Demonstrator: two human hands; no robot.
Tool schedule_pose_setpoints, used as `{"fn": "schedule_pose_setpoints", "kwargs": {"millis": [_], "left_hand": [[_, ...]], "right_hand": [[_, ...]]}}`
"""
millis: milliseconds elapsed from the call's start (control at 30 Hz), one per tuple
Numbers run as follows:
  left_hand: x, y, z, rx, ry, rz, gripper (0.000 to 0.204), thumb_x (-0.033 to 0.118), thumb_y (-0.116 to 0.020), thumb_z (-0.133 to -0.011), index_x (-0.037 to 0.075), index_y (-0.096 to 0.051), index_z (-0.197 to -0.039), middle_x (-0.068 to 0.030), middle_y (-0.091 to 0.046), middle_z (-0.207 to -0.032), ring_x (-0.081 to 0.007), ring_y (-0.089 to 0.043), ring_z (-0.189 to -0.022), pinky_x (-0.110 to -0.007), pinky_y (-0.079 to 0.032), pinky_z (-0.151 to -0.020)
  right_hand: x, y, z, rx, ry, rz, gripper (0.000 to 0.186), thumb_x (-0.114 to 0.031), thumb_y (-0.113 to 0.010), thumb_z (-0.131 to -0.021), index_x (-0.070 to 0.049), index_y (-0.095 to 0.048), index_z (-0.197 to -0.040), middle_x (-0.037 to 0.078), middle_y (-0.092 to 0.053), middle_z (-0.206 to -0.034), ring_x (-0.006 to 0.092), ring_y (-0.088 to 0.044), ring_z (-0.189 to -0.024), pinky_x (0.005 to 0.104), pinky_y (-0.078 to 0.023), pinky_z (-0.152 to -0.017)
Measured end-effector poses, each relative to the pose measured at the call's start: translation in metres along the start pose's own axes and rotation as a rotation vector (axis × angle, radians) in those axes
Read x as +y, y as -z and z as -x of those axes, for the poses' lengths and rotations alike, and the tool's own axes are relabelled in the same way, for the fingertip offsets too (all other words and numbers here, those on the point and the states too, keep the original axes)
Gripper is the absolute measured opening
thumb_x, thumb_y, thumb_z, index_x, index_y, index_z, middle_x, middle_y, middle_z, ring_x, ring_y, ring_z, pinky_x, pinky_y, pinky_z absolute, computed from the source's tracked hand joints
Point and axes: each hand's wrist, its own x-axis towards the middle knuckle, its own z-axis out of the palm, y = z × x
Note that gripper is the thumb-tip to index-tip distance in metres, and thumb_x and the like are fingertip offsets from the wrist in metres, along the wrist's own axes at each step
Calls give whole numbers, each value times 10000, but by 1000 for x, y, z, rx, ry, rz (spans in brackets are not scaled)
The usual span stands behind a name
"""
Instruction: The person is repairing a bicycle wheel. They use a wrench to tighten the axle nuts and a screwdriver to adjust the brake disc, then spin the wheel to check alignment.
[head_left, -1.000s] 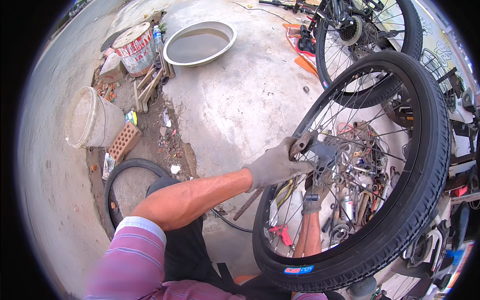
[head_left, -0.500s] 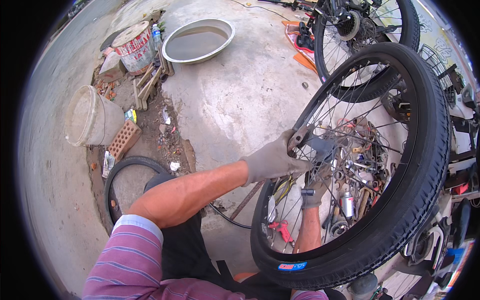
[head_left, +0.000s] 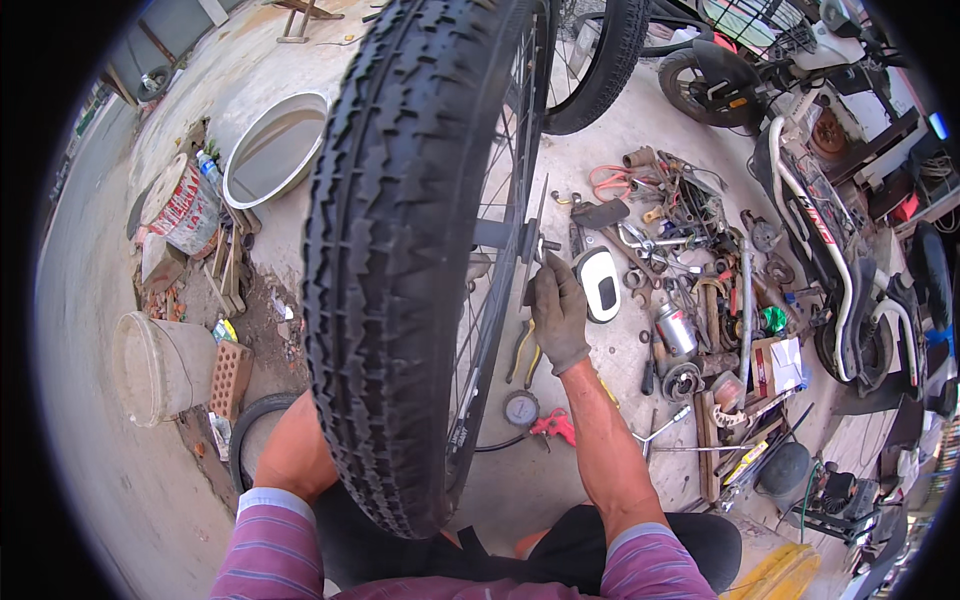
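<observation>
A bicycle wheel [head_left: 400, 270] with a black knobbly tyre stands upright between my arms, its tread turned toward me. On its right side, my gloved right hand [head_left: 560, 310] has its fingers closed at the end of the wheel axle [head_left: 545, 246], by the hub. My left forearm [head_left: 297, 450] passes behind the tyre, which hides my left hand; its fingers cannot be made out. Just below the right glove lie pliers with yellow handles [head_left: 524, 355]. A white and black oval item [head_left: 599, 284] lies to the right of that hand.
Tools and metal parts, with a spray can [head_left: 676, 330], are heaped on the ground at right. A round gauge [head_left: 521, 408] and red inflator handle [head_left: 553, 427] lie nearer. At left are a water basin [head_left: 232, 190], bucket [head_left: 190, 370] and brick [head_left: 231, 378]. A motorbike [head_left: 840, 250] stands at far right.
The wheel has swung from a slanted, side-on position to upright and edge-on, further left. My left hand has gone behind the tyre, while my right hand now shows clear of the spokes.
</observation>
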Motion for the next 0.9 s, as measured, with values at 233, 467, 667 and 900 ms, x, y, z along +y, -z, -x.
{"fn": "schedule_pose_setpoints", "kwargs": {"millis": [233, 467, 667, 900], "left_hand": [[-11, 3, -4, 94, 33, -12, 321, 158, -692, -947, 102, -534, -1221, -26, -609, -889, -42, -384, -493, -239, -304, -406], [-22, 1, -7, 84, 85, 63, 238, 182, -697, -956, 82, -568, -1129, -5, -599, -842, -49, -409, -484, -243, -315, -394], [-15, -8, -1, 75, -86, -110, 329, 124, -674, -944, 65, -565, -1250, 19, -570, -789, -55, -435, -459, -244, -362, -383], [-4, -18, 12, 57, -130, -56, 502, 112, -676, -939, 83, -504, -1409, 39, -533, -784, -37, -429, -464, -231, -368, -383]], "right_hand": [[-22, 30, -4, 57, -310, -97, 321, -248, -506, -1101, 5, -661, -1223, 1, -601, -754, 64, -534, -601, 245, -430, -526], [-99, 61, -35, -340, -542, 363, 342, -147, -507, -1060, 26, -555, -1351, 100, -733, -956, 137, -726, -744, 268, -567, -581], [-168, 84, -19, -531, -607, 401, 639, -41, -520, -930, 3, -410, -1558, 108, -698, -1126, 145, -733, -845, 260, -599, -652], [-184, 77, -14, -547, -599, 465, 658, -28, -510, -918, 38, -384, -1560, 138, -695, -1157, 167, -748, -871, 274, -605, -665]]}}
